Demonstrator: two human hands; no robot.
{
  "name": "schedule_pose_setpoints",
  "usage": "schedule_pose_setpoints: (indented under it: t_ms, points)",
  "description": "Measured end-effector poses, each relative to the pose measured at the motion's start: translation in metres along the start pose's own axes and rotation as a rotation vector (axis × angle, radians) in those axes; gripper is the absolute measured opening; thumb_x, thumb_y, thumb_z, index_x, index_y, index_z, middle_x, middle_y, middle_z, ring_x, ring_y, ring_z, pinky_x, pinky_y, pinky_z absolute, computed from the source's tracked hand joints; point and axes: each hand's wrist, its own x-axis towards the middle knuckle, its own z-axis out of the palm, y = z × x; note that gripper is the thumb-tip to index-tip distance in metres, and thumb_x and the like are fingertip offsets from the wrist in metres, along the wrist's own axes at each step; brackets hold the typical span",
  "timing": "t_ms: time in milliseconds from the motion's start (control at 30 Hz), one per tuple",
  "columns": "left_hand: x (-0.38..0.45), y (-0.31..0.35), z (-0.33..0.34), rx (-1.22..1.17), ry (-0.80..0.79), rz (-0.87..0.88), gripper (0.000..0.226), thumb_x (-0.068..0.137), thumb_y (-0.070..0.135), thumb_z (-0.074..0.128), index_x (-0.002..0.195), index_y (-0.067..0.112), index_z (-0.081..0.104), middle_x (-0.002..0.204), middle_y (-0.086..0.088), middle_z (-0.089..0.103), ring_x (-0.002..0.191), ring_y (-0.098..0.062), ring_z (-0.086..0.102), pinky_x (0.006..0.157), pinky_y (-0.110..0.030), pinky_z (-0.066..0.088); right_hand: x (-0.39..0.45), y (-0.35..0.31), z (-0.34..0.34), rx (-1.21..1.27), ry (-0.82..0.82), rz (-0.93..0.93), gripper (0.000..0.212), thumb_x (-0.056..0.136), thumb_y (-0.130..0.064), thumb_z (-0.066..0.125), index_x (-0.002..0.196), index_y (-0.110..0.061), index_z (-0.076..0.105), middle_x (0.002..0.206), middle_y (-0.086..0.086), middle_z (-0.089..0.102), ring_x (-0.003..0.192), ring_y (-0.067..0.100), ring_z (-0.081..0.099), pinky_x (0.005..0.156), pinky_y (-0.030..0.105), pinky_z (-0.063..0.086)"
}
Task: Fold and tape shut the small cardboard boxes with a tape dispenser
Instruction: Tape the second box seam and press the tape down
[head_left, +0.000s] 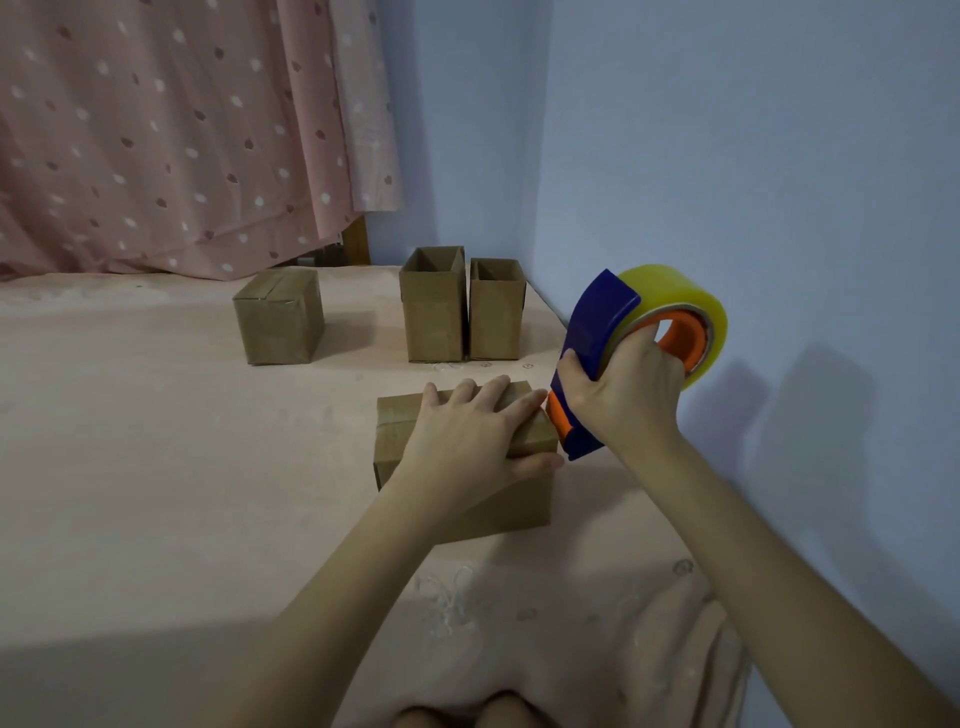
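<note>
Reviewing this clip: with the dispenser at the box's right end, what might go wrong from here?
1. The left hand lies flat on the near box with fingertips right beside the tape dispenser mouth; they may get taped or nicked.
2. The right hand holds the dispenser steeply tilted, so tape could crease or stick off-centre.
3. The box sits on a soft pink sheet and might slide when pulled.

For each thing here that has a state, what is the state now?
Near box: flaps closed, left hand pressing flat on top.
Tape dispenser: gripped by right hand, its lower end at the near box's right edge.
Far left box: closed.
Two upright boxes: tops open.
</note>
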Motion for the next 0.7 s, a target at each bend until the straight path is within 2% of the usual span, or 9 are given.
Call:
schedule_pose_setpoints:
  t_ms: [67, 133, 167, 267, 333, 433, 567, 633, 700]
  points:
    - [0.000, -0.002, 0.000, -0.017, 0.002, -0.020, 0.077, 0.084, 0.077, 0.026, 0.149, 0.040, 0.011, 0.157, -0.001, 0.020, 0.141, -0.028, 0.024, 0.112, -0.058, 0.021, -0.004, 0.001, -0.005, -0.060, -0.024, -0.044, 0.047, 0.079, -0.030, 0.073, 0.110, -0.002, 0.051, 0.092, 0.012, 0.063, 0.077, 0.022, 0.060, 0.061, 0.022, 0.037]
    - [0.000, -0.004, -0.001, -0.024, 0.002, -0.033, 0.076, 0.084, 0.076, 0.026, 0.149, 0.040, 0.010, 0.157, -0.002, 0.021, 0.140, -0.029, 0.025, 0.111, -0.059, 0.022, -0.018, 0.013, -0.008, -0.172, -0.071, -0.080, 0.036, 0.074, -0.028, 0.076, 0.088, -0.006, 0.050, 0.066, 0.004, 0.052, 0.057, 0.019, 0.052, 0.050, 0.015, 0.024]
    - [0.000, -0.004, -0.002, -0.017, -0.004, -0.028, 0.076, 0.084, 0.076, 0.026, 0.149, 0.040, 0.009, 0.157, -0.001, 0.020, 0.140, -0.030, 0.025, 0.111, -0.059, 0.022, -0.028, 0.021, -0.008, -0.168, -0.085, -0.028, 0.034, 0.073, -0.026, 0.076, 0.081, -0.009, 0.047, 0.062, -0.001, 0.046, 0.053, 0.020, 0.051, 0.048, 0.014, 0.018]
    - [-0.002, -0.002, -0.003, -0.017, -0.026, -0.037, 0.075, 0.085, 0.075, 0.028, 0.149, 0.042, 0.006, 0.158, -0.001, 0.016, 0.142, -0.030, 0.020, 0.113, -0.061, 0.017, -0.043, 0.038, -0.004, -0.022, -0.016, 0.145, 0.035, 0.073, -0.022, 0.077, 0.089, -0.001, 0.053, 0.068, 0.007, 0.056, 0.059, 0.026, 0.057, 0.050, 0.013, 0.023]
    - [0.000, -0.001, -0.004, -0.025, -0.044, -0.038, 0.076, 0.085, 0.075, 0.029, 0.149, 0.043, 0.003, 0.159, 0.000, 0.014, 0.143, -0.030, 0.017, 0.114, -0.061, 0.015, -0.034, 0.036, -0.006, 0.076, 0.030, 0.149, 0.043, 0.074, -0.028, 0.074, 0.096, 0.004, 0.055, 0.074, 0.012, 0.060, 0.063, 0.024, 0.056, 0.052, 0.014, 0.027]
    - [0.002, -0.002, -0.008, -0.051, -0.083, -0.047, 0.076, 0.085, 0.074, 0.032, 0.148, 0.045, 0.003, 0.159, 0.000, 0.012, 0.145, -0.032, 0.013, 0.114, -0.062, 0.012, -0.016, 0.029, -0.013, 0.270, 0.093, 0.144, 0.047, 0.071, -0.033, 0.063, 0.097, 0.005, 0.052, 0.076, 0.007, 0.058, 0.063, 0.018, 0.053, 0.050, 0.015, 0.033]
    - [0.005, 0.001, -0.019, -0.055, -0.117, -0.026, 0.062, 0.087, 0.067, 0.042, 0.141, 0.040, 0.025, 0.149, -0.006, 0.029, 0.137, -0.033, 0.027, 0.112, -0.063, 0.018, -0.016, 0.033, -0.014, 0.457, 0.156, 0.177, 0.048, 0.070, -0.029, 0.065, 0.105, 0.000, 0.050, 0.084, -0.001, 0.055, 0.071, 0.001, 0.053, 0.054, 0.005, 0.041]
    - [0.010, 0.005, -0.028, -0.013, -0.143, -0.027, 0.060, 0.087, 0.065, 0.046, 0.137, 0.035, 0.031, 0.142, -0.009, 0.036, 0.131, -0.033, 0.036, 0.110, -0.062, 0.023, -0.018, 0.036, -0.013, 0.466, 0.155, 0.195, 0.050, 0.070, -0.029, 0.065, 0.108, -0.002, 0.049, 0.086, -0.003, 0.055, 0.073, 0.000, 0.053, 0.054, 0.006, 0.042]
    - [0.016, 0.015, -0.035, 0.043, -0.192, -0.036, 0.064, 0.087, 0.065, 0.047, 0.139, 0.031, 0.031, 0.143, -0.012, 0.035, 0.130, -0.036, 0.037, 0.108, -0.061, 0.027, -0.022, 0.038, -0.011, 0.461, 0.146, 0.210, 0.045, 0.071, -0.028, 0.069, 0.105, -0.008, 0.046, 0.085, -0.006, 0.054, 0.073, 0.003, 0.055, 0.056, 0.008, 0.040]
